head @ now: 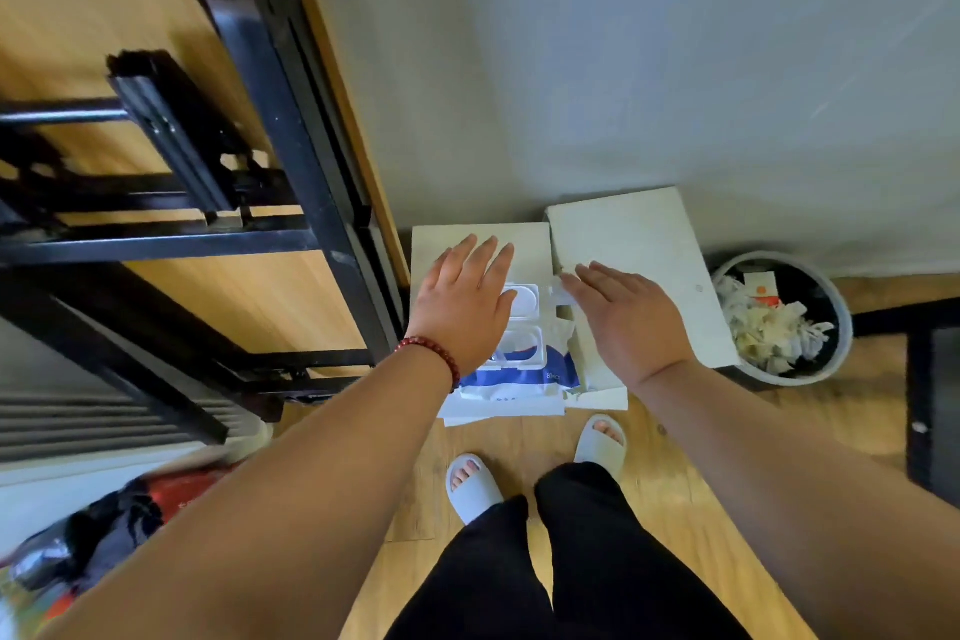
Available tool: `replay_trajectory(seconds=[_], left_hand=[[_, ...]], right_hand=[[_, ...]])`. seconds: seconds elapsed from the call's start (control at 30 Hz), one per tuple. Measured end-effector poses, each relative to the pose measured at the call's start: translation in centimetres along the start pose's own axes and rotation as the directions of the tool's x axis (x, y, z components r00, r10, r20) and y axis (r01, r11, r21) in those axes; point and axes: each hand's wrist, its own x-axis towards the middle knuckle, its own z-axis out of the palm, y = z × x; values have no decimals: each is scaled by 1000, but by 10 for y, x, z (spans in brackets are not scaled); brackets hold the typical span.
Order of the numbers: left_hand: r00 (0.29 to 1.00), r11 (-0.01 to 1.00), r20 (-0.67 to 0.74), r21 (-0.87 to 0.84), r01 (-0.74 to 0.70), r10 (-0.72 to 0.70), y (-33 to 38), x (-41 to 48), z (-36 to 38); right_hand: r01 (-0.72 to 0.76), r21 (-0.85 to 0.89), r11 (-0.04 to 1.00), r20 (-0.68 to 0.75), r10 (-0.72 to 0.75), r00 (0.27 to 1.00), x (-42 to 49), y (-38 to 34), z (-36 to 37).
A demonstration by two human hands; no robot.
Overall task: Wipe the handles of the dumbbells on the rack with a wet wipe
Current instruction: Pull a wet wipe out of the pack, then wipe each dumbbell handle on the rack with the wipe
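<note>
A blue and white wet wipe pack (519,379) lies on a pale block (431,239) by the wall, its white flip lid (527,299) standing open. My left hand (462,307) lies flat over the pack's left part, fingers straight. My right hand (628,322) reaches in from the right and its fingertips pinch a white wet wipe (560,294) that comes up out of the pack's opening; the thumb is hidden. The black metal rack (291,130) stands at the left. No dumbbell shows in this view.
A second pale block (639,234) leans beside the first. A round grey bin (779,322) with crumpled used wipes sits at the right on the wooden floor. My feet in pale slippers (472,483) stand just before the pack. Dark bags lie at the lower left.
</note>
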Motion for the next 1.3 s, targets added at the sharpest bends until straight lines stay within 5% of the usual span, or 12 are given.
replay_trajectory(seconds=[0.6, 1.3], left_hand=[[952, 953, -69, 71, -294, 299, 120, -9, -32], [826, 836, -126, 106, -539, 549, 424, -70, 11]], right_hand=[[-172, -53, 984, -123, 165, 979, -94, 45, -74], [-394, -77, 916, -187, 375, 908, -366, 179, -176]])
